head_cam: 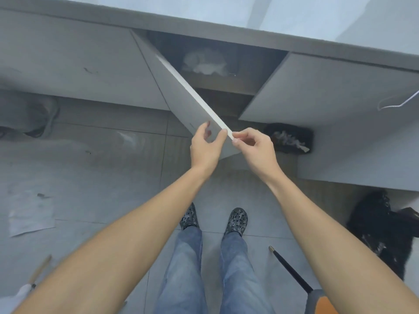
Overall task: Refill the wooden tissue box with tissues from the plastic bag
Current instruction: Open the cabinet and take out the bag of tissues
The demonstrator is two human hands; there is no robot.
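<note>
Both your hands, left (205, 147) and right (255, 146), pinch the door (181, 96) edge. The bag (205, 62) waits inside, behind it. No refilling yet.

— What is lying inside the open cabinet?
— A white crumpled mass (205, 62) is sitting on the shelf, but it is blurring too much for me to name it.
— Is your left hand (205, 146) showing fully?
— No, the door (181, 96) is covering my fingertips.
— And at the edges?
— The orange thing (323, 304) is getting cut off at the bottom, the black heap (381, 230) at the right, and the tabletop (249, 26) at the top.
</note>
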